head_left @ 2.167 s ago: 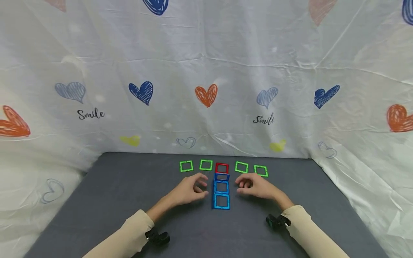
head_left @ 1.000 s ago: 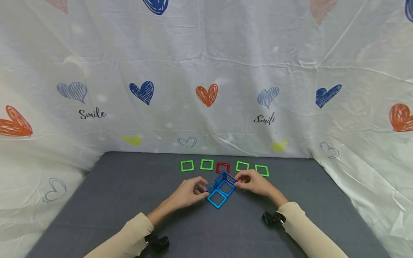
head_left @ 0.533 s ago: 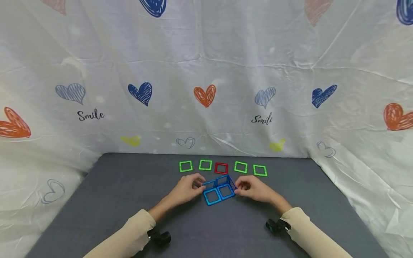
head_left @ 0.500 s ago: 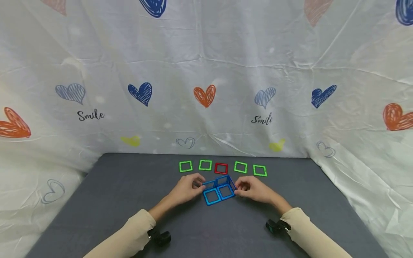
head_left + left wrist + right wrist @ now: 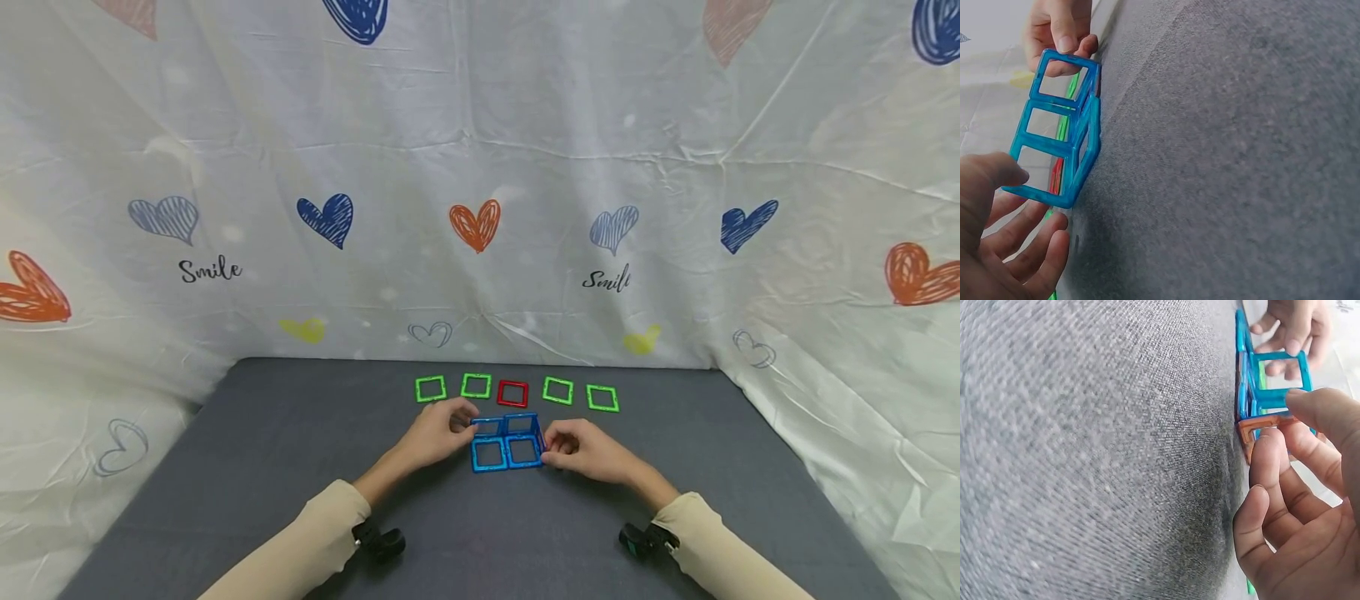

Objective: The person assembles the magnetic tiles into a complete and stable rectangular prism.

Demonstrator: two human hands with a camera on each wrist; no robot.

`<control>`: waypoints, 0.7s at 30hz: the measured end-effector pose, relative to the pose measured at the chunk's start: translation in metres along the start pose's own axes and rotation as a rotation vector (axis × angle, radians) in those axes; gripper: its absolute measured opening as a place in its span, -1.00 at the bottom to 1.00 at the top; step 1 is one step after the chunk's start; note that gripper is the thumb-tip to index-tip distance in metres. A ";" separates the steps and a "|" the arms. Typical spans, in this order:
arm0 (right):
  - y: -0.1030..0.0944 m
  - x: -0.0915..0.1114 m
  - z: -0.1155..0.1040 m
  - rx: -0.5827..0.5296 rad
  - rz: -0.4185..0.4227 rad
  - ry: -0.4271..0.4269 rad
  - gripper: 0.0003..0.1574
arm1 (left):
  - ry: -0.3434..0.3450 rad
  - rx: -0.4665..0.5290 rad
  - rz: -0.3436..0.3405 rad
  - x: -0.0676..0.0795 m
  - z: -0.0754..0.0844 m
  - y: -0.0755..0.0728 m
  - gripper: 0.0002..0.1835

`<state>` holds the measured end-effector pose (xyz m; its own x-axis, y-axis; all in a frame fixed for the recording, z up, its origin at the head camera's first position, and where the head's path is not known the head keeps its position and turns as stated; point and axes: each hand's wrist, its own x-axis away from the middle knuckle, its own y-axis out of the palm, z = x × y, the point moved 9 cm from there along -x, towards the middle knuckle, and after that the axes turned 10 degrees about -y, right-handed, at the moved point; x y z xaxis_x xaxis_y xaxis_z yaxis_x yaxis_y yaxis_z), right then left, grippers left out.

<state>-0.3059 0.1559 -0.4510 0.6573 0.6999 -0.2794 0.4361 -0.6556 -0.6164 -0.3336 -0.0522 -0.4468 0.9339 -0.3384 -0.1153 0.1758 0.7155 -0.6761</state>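
A construction of blue magnetic tiles [image 5: 507, 438] stands on the dark table in the head view: two square frames lie flat, two rise along the far side, and one stands at the right end. My left hand [image 5: 438, 433] pinches its far left corner; the left wrist view shows the thumb [image 5: 1007, 172] over the frame and fingers beneath. At the right end, my right hand [image 5: 592, 452] pinches the upright end tile between thumb and index finger, its remaining fingers curled loosely. From the right wrist, an orange-toned tile edge [image 5: 1266, 420] shows on that end.
Behind the construction lies a row of loose square tiles: two green ones [image 5: 476, 375] on the left, a red one [image 5: 513, 405] in the middle, two more green ones [image 5: 603, 387] on the right. A white cloth [image 5: 405, 175] with printed hearts hangs past the table's far edge.
The blue construction has turned clockwise from lengthwise to crosswise, its end tile going from the far side to the right. Both hands, earlier apart from it, have taken hold of it.
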 end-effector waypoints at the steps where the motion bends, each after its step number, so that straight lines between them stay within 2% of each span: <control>1: 0.000 0.000 0.000 0.002 0.001 0.002 -0.93 | 0.005 -0.006 -0.002 -0.001 0.001 0.001 -0.77; 6: 0.001 0.000 0.002 -0.002 0.005 0.027 -0.94 | 0.038 -0.016 -0.021 -0.007 0.013 0.006 -0.71; 11: 0.001 0.002 0.001 -0.030 0.004 0.025 -0.92 | 0.061 0.024 -0.029 -0.016 0.023 0.014 -0.75; 16: 0.001 0.001 0.000 -0.057 -0.001 -0.012 -0.88 | 0.071 0.025 -0.011 -0.021 0.026 0.021 -0.83; 21: 0.001 0.000 0.001 -0.054 -0.002 -0.005 -0.88 | 0.054 0.009 0.001 -0.025 0.025 0.024 -0.87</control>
<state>-0.3058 0.1559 -0.4520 0.6536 0.7024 -0.2819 0.4697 -0.6685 -0.5766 -0.3444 -0.0109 -0.4420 0.9159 -0.3702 -0.1548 0.1785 0.7213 -0.6692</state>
